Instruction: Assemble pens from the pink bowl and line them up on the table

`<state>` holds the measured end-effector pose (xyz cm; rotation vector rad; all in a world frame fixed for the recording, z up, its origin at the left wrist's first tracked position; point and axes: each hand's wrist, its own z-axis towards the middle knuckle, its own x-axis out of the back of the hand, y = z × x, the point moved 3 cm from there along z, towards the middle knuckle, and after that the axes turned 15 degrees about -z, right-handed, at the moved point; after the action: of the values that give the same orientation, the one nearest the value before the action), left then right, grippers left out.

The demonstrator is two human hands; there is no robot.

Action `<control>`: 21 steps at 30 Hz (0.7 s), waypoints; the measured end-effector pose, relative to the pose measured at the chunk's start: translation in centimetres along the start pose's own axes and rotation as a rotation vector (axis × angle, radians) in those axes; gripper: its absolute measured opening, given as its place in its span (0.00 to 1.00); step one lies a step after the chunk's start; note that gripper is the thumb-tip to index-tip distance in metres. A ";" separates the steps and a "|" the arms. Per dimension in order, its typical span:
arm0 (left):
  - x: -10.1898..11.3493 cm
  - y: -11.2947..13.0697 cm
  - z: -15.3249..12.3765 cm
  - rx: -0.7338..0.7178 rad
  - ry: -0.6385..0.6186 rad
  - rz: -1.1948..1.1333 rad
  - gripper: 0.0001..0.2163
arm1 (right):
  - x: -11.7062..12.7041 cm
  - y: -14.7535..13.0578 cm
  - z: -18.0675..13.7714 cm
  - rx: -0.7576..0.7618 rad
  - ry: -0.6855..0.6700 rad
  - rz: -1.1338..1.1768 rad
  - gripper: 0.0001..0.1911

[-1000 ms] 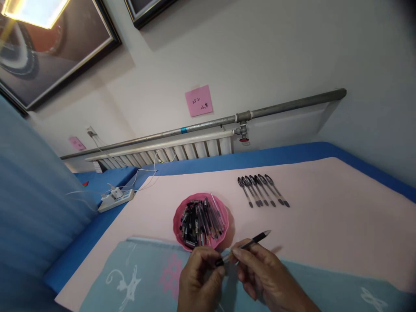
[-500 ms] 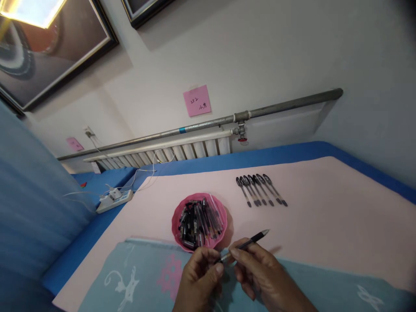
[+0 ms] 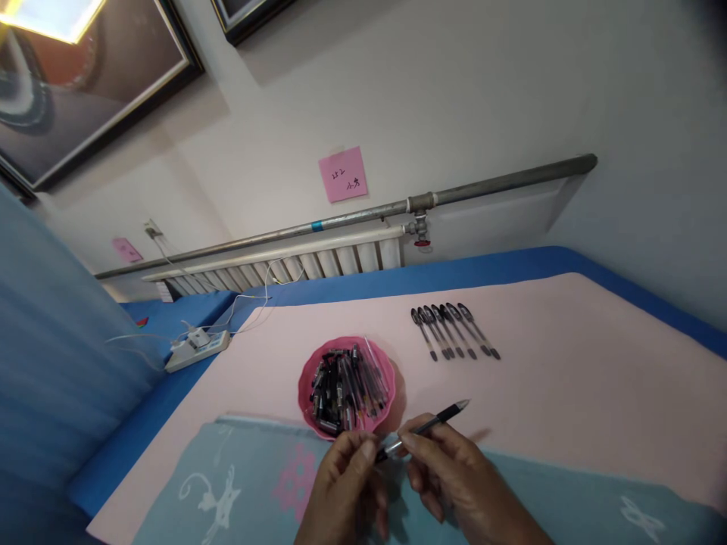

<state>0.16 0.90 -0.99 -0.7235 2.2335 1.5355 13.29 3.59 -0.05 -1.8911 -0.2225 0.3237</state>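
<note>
My right hand pinches a black pen by its barrel, the pointed tip aimed up and to the right. My left hand is closed at the pen's lower end, fingertips on it. Just beyond my hands stands a pink bowl heaped with several pen parts. Farther right on the pink cloth lies a neat row of several assembled black pens.
A grey-green towel with a cat pattern covers the near table. A white power strip with cables sits on the blue cover at the left. A radiator and pipe run along the wall behind.
My left hand's fingers have shifted slightly at the pen's lower end. The view has drifted a little; the pen stays held in the same place.
</note>
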 end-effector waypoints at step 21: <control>-0.5 -0.5 -0.4 0.089 -0.088 0.101 0.22 | 0.1 1.5 0.6 0.051 -0.062 -0.091 0.19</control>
<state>0.83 0.54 -0.96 -0.5139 2.2875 1.4720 13.19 3.66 -1.65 -1.8162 -0.3378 0.3231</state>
